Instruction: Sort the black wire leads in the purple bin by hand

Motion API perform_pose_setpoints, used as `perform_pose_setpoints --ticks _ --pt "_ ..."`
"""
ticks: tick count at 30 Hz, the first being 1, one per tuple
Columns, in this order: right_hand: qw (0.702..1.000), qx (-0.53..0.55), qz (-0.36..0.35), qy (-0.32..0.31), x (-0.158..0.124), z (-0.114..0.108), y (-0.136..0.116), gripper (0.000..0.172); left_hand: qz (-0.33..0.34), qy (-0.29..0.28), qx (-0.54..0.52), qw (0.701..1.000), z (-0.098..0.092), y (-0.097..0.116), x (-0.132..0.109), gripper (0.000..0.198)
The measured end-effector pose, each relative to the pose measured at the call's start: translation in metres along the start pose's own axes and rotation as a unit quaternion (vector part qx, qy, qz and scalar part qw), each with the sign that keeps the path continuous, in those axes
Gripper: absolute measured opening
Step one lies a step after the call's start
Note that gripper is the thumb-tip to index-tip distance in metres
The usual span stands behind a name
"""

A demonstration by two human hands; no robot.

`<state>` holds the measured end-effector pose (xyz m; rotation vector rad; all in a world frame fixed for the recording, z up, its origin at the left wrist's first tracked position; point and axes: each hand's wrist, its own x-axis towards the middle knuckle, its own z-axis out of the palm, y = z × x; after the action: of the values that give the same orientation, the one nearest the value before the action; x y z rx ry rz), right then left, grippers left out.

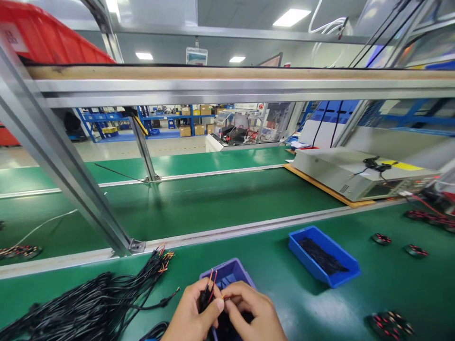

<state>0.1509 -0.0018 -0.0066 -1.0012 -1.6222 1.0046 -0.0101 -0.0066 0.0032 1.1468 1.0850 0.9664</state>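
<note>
My left hand (197, 310) is closed around a black cable end (205, 298) whose thin red and orange wires point upward. Touching it from the right, my right hand (250, 310) pinches the tips of thin wires between thumb and fingers. Both hands are over a purple-blue bin (236, 267), which holds dark parts that my hands partly hide. To the left lies a large bundle of black cables (95, 303) with stripped coloured wire ends. A blue bin (343, 279) with black pieces stands to the right.
Round parts with red and black pieces (389, 326) lie on the green bench (277, 251) at the right. A grey metal instrument (330, 170) rests on a wooden board behind. An aluminium post (85, 189) rises at the left, and a shelf beam (227, 90) crosses above.
</note>
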Motion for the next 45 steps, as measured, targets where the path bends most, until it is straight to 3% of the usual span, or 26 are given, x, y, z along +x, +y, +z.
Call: perform_pose_setpoints --ticks 4,10,19,27,31,34,37,45 --pt "0.992 0.088 0.009 0.088 -0.003 0.001 -0.001 0.028 -0.020 0.002 0.010 1.000 0.001 0.000 0.000 0.051" --pt "0.996 0.064 -0.025 0.060 -0.001 -0.010 -0.004 0.017 -0.033 0.005 0.009 0.999 0.000 -0.003 0.000 0.057" --pt "0.994 0.081 -0.023 0.066 -0.003 -0.008 0.000 0.019 -0.027 0.002 0.009 1.000 0.000 -0.004 0.001 0.057" --pt "0.976 0.174 0.082 0.100 -0.003 0.008 0.000 0.036 -0.027 -0.004 -0.011 1.000 0.000 -0.004 0.001 0.057" --pt "0.997 0.044 0.013 0.056 -0.004 0.000 0.000 0.021 -0.038 0.000 -0.004 0.999 -0.002 -0.005 0.002 0.058" --pt "0.993 -0.060 -0.062 0.078 -0.004 -0.010 -0.001 0.011 -0.054 0.007 0.012 0.998 -0.003 -0.002 0.002 0.054" --pt "0.987 -0.072 -0.080 0.118 -0.004 -0.014 -0.004 0.014 -0.061 0.012 0.032 0.998 -0.002 0.004 0.001 0.043" --pt "0.979 -0.122 -0.121 0.105 -0.003 -0.011 -0.011 0.010 -0.055 0.016 0.025 0.998 0.002 0.012 -0.002 0.035"
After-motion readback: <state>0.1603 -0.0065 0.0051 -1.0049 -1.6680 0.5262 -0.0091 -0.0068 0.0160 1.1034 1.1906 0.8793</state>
